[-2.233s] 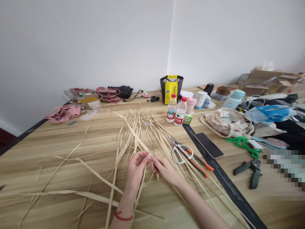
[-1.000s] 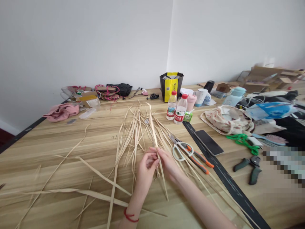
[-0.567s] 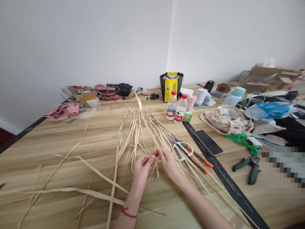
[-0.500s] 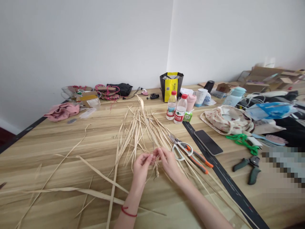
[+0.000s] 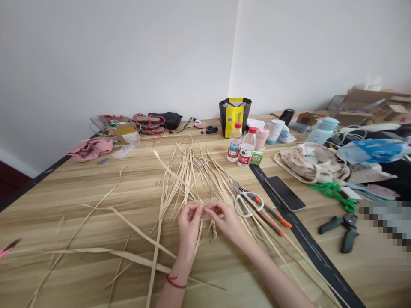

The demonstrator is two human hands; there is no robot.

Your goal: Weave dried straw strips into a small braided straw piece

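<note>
Many pale, dry plant strips (image 5: 186, 171) fan out over the wooden table from where my hands meet. My left hand (image 5: 189, 220), below a red cord bracelet (image 5: 176, 282), pinches the strips between thumb and finger. Fingertips touching it, my right hand (image 5: 224, 218) is closed on the strips too. A short braided end (image 5: 214, 231) hangs just under my right fingers. One wider strip (image 5: 168, 169) leans from my hands toward the upper left. White-handled scissors (image 5: 248, 203) and orange-handled pliers (image 5: 274, 220) lie right of my right hand.
Two red-capped bottles (image 5: 246, 147) and a black-yellow bag (image 5: 236, 115) stand at the back. On the right are a phone (image 5: 285, 193), a green-handled cutter (image 5: 342, 229), a green cord (image 5: 334, 194) and a cloth bag (image 5: 311, 160). Loose strips (image 5: 128, 256) and a pink cloth (image 5: 91, 149) lie left.
The wide strip has swung from upright over to the left. My hands remain pinched together, with slightly changed finger positions. The view has shifted a little, showing a pink-handled tool at the left edge.
</note>
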